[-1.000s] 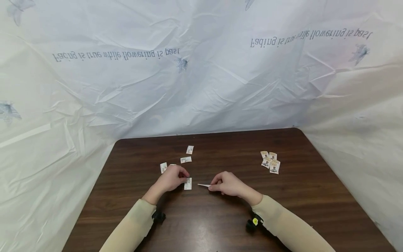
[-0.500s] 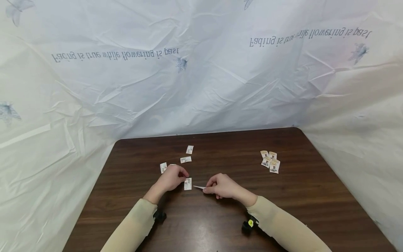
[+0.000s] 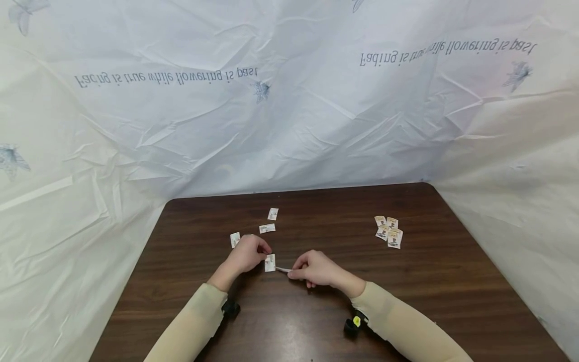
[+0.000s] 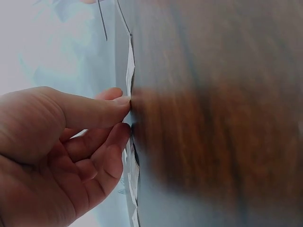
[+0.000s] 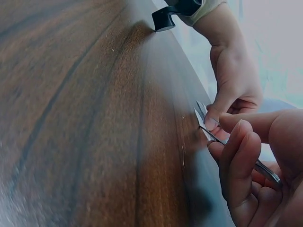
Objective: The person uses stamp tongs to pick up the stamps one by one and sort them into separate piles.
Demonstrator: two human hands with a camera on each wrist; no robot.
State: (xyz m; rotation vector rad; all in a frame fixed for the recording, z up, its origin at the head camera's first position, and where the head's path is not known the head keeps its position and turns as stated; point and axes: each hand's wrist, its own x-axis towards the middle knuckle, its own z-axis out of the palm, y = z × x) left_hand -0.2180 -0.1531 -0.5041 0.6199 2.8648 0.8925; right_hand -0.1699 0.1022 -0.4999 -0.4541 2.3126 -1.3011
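Nearest, a black device (image 3: 351, 328) is worn at the right cuff. Metal tweezers (image 5: 268, 172) are pinched in the right hand (image 3: 315, 268), prongs parted, one tip meeting the right edge of a small printed card (image 3: 270, 263). The card is laid on the wood-grain counter (image 3: 325, 211), its far left corner touched by the left hand (image 3: 245, 254); whether pinched or merely pressed cannot be told. Beyond, loose cards (image 3: 267, 229) are scattered; rightward, an overlapping cluster (image 3: 389, 232) is noted. Farthest, white lettered sheeting (image 3: 298, 125) is seen.
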